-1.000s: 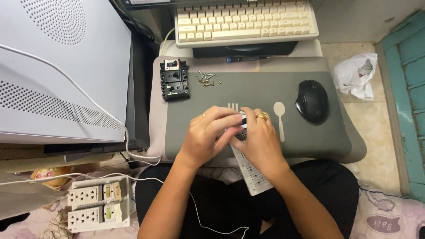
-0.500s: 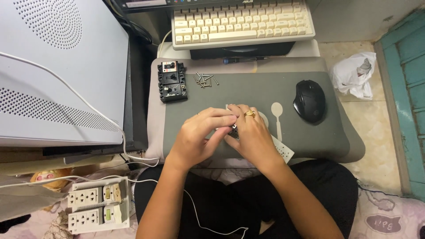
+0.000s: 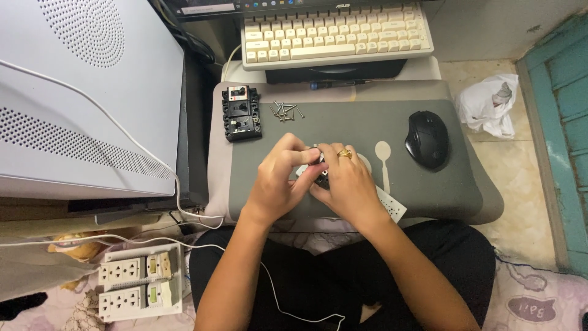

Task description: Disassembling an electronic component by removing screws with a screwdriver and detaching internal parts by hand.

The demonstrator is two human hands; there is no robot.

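Centrally on the grey mat (image 3: 367,122), both hands, left hand (image 3: 278,178) and right hand (image 3: 349,184), pinch a small white part (image 3: 306,170), mouse (image 3: 427,140) well apart.

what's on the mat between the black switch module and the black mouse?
In the head view, between the black switch module and the black mouse: a small pile of loose screws beside the module, then bare grey mat.

I have both forearms rising from the bottom of the frame and converging at the centre. My left hand (image 3: 278,181) curls in from the left, fingers bent and thumb tucked inward. My right hand (image 3: 346,184) meets it, knuckles up, fingers folded, fingertips of both hands touching.
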